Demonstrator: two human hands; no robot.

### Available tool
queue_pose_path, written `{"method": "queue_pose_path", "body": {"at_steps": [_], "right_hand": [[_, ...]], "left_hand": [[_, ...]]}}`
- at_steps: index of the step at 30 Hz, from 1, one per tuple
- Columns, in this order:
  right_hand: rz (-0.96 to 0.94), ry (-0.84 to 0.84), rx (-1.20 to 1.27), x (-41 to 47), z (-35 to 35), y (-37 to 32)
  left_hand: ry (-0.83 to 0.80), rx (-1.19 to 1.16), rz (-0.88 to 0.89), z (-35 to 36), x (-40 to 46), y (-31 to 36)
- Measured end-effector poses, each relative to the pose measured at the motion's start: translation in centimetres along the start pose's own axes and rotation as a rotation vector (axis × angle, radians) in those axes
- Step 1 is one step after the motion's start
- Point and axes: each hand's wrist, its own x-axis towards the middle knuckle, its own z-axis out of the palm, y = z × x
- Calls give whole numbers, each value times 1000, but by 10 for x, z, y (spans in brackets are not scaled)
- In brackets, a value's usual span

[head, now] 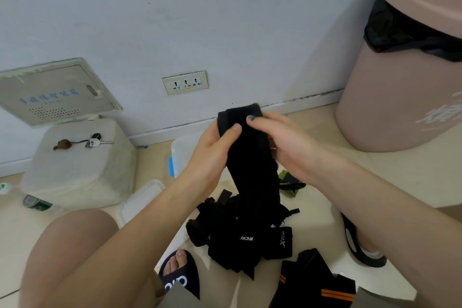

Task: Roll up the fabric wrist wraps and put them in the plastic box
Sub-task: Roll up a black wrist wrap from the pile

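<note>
A long black fabric wrist wrap (250,157) hangs upright in front of me, and both hands hold its top end. My left hand (212,150) grips its left edge with the thumb on the front. My right hand (282,142) pinches the right side near the top, thumb across the fabric. The wrap's lower end trails into a heap of black wraps (240,235) on the floor. The clear plastic box (182,150) sits on the floor behind my hands, mostly hidden. Its lid (140,200) lies to the left.
A pink bin (400,87) with a black liner stands at the right. A white plastic stool (80,160) with keys on top is at the left. Black cloth with orange stripes (312,282) lies at the bottom. My slippered feet (180,275) flank the heap. The wall is close behind.
</note>
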Motion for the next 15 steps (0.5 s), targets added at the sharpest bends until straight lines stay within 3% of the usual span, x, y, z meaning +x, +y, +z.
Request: {"method": "queue_pose_path", "body": {"at_steps": [7,11,15], "right_hand": [[51,-106,-326,-4,6,20],[15,-117,-415,-4,6,30],[-19,-77,-294,-2,7,26]], "left_hand": [[252,-389,-183,-19,23,16],[272,-395,-195,-30,24,19],[201,-290,-200,-24,16,11]]}}
